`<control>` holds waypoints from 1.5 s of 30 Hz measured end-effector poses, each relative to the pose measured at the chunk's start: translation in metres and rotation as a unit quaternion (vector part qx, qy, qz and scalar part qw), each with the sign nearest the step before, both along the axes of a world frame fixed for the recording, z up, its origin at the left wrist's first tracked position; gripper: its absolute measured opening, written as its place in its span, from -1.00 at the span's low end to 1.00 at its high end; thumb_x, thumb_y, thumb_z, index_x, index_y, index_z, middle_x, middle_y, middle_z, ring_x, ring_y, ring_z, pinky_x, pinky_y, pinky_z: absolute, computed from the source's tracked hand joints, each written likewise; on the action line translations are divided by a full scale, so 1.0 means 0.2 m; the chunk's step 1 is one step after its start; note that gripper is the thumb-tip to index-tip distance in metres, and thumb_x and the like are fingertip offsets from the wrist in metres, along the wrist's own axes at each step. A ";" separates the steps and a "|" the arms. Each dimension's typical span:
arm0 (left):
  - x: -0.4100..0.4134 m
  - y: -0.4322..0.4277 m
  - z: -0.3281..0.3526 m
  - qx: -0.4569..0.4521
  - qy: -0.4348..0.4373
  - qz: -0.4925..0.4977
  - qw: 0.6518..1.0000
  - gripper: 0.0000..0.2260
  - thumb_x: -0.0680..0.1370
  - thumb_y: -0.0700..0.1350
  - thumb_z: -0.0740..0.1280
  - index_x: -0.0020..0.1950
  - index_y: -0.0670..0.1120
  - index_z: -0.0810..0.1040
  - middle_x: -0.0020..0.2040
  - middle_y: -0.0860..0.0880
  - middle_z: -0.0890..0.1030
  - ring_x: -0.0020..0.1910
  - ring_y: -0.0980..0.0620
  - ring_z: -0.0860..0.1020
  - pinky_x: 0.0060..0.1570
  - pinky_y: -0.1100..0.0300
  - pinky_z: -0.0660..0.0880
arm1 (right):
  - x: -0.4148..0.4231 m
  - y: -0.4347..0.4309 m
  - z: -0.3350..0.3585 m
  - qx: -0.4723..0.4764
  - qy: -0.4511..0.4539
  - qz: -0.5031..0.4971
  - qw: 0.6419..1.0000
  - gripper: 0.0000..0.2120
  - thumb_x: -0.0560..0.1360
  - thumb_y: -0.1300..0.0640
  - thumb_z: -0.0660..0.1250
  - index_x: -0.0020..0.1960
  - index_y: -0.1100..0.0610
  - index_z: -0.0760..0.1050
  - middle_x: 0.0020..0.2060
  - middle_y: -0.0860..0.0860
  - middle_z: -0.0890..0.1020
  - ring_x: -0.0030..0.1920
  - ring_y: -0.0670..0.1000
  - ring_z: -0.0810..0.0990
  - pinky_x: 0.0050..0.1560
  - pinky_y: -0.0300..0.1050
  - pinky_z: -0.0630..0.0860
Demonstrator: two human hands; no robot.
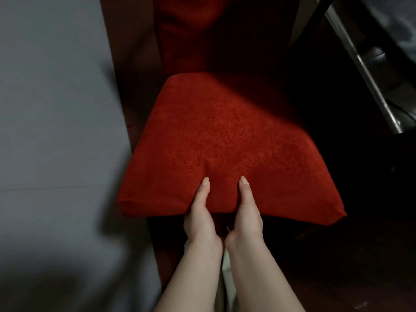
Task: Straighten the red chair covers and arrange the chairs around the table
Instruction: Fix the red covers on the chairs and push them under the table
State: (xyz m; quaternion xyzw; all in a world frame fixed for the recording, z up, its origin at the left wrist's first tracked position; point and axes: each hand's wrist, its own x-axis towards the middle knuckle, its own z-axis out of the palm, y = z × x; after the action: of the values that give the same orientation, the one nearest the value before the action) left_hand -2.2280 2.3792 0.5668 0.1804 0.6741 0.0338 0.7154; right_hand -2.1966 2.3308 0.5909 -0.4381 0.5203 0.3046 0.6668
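Head view: left hand (201,218) and right hand (247,218) grip red cover (216,140).

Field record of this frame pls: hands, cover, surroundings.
seat cover: red, mostly smooth, slight crease near the front edge
left hand: thumb on top of the cover's front edge, fingers hidden underneath
right hand: same grip, close beside the left
chair back: red, in shadow, beyond the seat
left side: grey surface
upper right: metal frame
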 end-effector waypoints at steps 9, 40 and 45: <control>0.03 -0.03 0.56 -0.005 0.005 0.031 1.000 -0.57 0.30 0.02 0.62 0.11 -0.05 0.62 -0.14 -0.05 0.74 -0.24 -0.05 0.71 -0.34 0.13 0.62 | 0.01 -0.04 0.53 -0.032 0.003 0.019 0.999 -0.74 0.38 -0.04 0.53 -0.10 0.10 0.58 -0.42 -0.05 0.68 -0.46 -0.10 0.64 -0.61 -0.28 0.46; 1.00 1.01 1.14 0.752 0.103 -0.523 0.388 -0.61 0.52 0.12 0.11 -0.34 0.00 0.61 -0.37 0.05 0.59 -0.33 -0.04 0.55 -0.09 0.07 0.42 | 0.82 0.30 1.15 -0.240 -0.373 0.375 0.814 -0.65 0.53 -0.21 0.24 -0.19 0.05 0.56 -0.35 -0.07 0.68 -0.29 0.00 0.66 -0.19 -0.09 0.52; 1.20 1.16 1.20 0.747 0.091 -0.543 0.372 -0.57 0.52 0.14 0.08 -0.30 0.02 0.65 -0.34 0.06 0.63 -0.31 -0.01 0.57 -0.07 0.09 0.41 | 1.07 0.45 1.16 -0.557 -0.556 0.375 0.490 -0.75 0.50 -0.08 0.23 -0.02 0.03 0.60 -0.04 -0.05 0.64 0.06 0.06 0.55 0.06 0.05 0.43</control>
State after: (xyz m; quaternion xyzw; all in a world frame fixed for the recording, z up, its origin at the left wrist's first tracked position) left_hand -1.9887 2.6106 0.8066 0.9709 0.1927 0.1115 0.0887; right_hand -1.9827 2.4209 0.8232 -0.9503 -0.1106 -0.1340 0.2582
